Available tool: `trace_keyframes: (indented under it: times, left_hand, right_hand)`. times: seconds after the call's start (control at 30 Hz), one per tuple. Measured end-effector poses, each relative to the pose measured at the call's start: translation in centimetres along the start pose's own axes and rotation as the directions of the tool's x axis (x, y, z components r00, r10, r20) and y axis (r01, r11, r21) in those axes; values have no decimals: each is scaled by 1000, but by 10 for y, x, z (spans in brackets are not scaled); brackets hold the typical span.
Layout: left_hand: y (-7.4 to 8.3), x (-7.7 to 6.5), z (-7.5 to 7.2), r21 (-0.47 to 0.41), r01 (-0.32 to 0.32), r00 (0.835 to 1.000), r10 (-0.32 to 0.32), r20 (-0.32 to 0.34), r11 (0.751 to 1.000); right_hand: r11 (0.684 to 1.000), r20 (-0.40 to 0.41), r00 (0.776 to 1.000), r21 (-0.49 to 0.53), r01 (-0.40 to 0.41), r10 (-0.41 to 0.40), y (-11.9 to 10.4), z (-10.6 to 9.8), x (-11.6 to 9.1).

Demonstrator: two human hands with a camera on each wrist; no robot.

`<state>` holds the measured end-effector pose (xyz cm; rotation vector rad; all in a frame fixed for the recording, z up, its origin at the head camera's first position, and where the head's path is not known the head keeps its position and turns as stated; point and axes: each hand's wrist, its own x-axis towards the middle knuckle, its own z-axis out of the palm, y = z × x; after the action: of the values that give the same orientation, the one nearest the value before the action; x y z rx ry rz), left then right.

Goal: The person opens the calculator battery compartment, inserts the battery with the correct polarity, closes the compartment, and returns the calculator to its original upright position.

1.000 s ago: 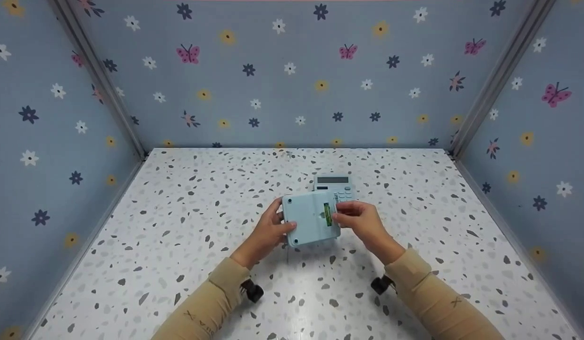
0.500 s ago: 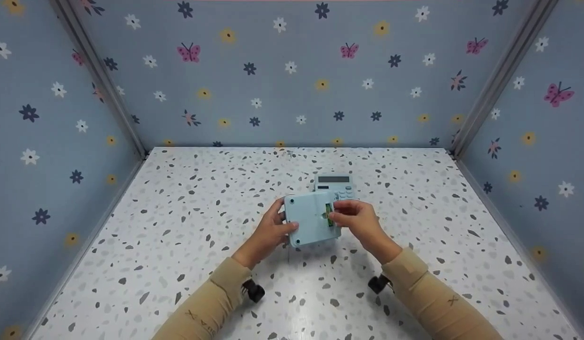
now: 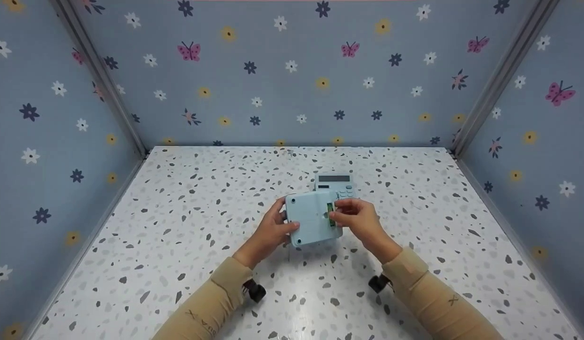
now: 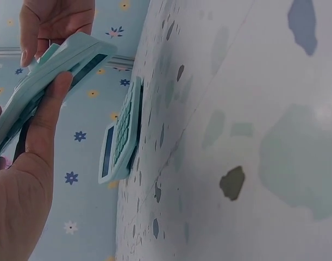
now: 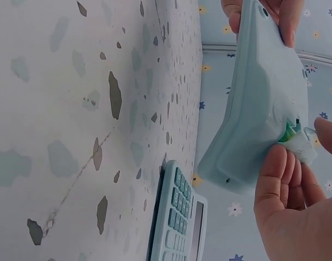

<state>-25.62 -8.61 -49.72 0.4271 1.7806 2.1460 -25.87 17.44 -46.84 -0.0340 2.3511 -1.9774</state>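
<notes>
My left hand (image 3: 273,227) grips a pale blue calculator (image 3: 308,222) by its left side, thumb on its back. Its back faces up toward the head camera, with round black feet at the left corners. Near its right edge a narrow battery slot lies uncovered, and a green battery (image 3: 330,215) shows inside. Thumb and fingers of my right hand (image 3: 361,220) pinch a small pale blue battery cover (image 5: 299,149) at that slot. In the left wrist view the held calculator (image 4: 49,70) is tilted, its display edge toward the camera and its keys mostly hidden.
A second pale blue calculator (image 3: 332,184) rests face up on the speckled white table (image 3: 202,189), just behind the held one and partly covered by it. Flower-patterned walls (image 3: 292,94) close off the back and both sides.
My right fingers have shifted slightly left over the slot, so they now overlap the battery's right side. The held calculator has drifted a little to the right in the head view.
</notes>
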Motion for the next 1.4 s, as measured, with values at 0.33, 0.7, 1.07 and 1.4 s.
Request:
trace_keyframes:
  times: [0.33, 0.7, 1.07, 1.4]
  left_hand:
    - [2, -1, 3, -1, -6, 1000, 6, 22, 1000]
    - [2, -1, 6, 28, -24, 999, 22, 44, 999]
    - [2, -1, 3, 26, -18, 999, 17, 34, 1000]
    - [1, -5, -1, -1, -22, 999, 22, 24, 1000]
  right_hand:
    - [999, -27, 999, -25, 37, -38, 2, 3, 2]
    - [997, -36, 999, -66, 29, -32, 3, 5, 2]
    - [998, -5, 999, -53, 32, -33, 3, 5, 2]
    - [997, -30, 1000, -76, -1, -2, 3, 5, 3]
